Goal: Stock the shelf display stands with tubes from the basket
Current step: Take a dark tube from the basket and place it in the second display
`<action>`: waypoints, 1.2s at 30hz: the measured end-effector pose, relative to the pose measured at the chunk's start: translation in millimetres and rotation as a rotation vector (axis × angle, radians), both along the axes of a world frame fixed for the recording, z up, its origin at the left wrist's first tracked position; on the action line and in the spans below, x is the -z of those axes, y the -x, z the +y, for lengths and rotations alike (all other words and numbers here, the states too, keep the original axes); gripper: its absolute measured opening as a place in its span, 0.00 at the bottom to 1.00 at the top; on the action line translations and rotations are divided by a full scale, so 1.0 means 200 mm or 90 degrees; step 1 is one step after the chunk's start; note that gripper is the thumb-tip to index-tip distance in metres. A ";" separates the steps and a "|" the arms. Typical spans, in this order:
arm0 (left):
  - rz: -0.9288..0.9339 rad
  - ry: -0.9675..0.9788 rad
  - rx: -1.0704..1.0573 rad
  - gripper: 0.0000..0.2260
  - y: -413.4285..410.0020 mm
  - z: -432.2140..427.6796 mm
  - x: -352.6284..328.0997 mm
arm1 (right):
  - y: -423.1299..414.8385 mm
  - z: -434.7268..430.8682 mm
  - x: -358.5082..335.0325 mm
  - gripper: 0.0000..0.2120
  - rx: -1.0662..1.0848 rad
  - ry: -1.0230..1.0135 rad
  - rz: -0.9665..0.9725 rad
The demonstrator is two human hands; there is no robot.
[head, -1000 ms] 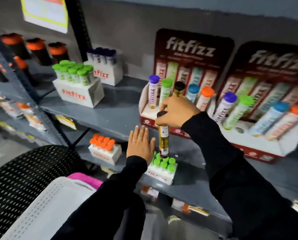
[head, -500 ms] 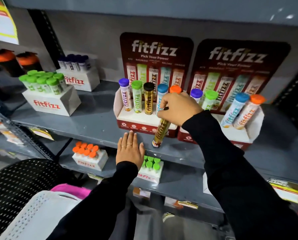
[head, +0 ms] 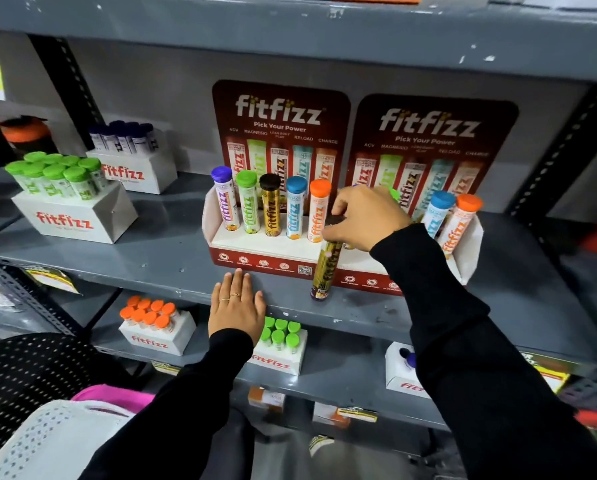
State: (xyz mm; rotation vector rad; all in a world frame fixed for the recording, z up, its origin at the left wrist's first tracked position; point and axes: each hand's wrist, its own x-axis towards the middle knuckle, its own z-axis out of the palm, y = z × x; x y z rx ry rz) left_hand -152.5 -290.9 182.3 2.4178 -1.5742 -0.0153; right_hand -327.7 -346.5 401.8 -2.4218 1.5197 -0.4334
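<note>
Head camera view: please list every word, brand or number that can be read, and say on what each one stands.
"fitfizz", "Pick Your Power": left display stand backboard and right display stand backboard.
"ACV", "MAGNESIO", "RELOAD", "CHARGE": left backboard; on the right one, blurred.
"fitfizz": green-cap box, box behind it, orange-cap box, lower green-cap box, tubes in the stands.
"20": gold tube in the right hand.
Shelf price tags: unreadable.

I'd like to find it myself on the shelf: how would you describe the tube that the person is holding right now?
Look at the middle grey shelf, in front of the two dark red fitfizz display stands. The right hand grips the gold tube by its top, hanging before the stands' front edge. Unlike the tubes slotted in the stands, it sits in no slot, and its cap is hidden by the hand.
</note>
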 end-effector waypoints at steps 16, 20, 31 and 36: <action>-0.005 -0.030 0.001 0.24 0.00 0.00 -0.02 | 0.28 -0.21 0.04 0.16 0.296 0.125 -0.173; -0.011 -0.037 -0.001 0.25 0.00 -0.01 -0.02 | 0.29 -0.21 0.10 0.16 0.312 0.151 -0.185; -0.012 -0.044 -0.005 0.25 0.01 0.00 -0.03 | 0.32 -0.22 0.09 0.14 0.299 0.151 -0.157; -0.015 -0.040 -0.002 0.25 0.01 0.00 -0.03 | 0.33 -0.26 0.11 0.12 0.285 0.126 -0.087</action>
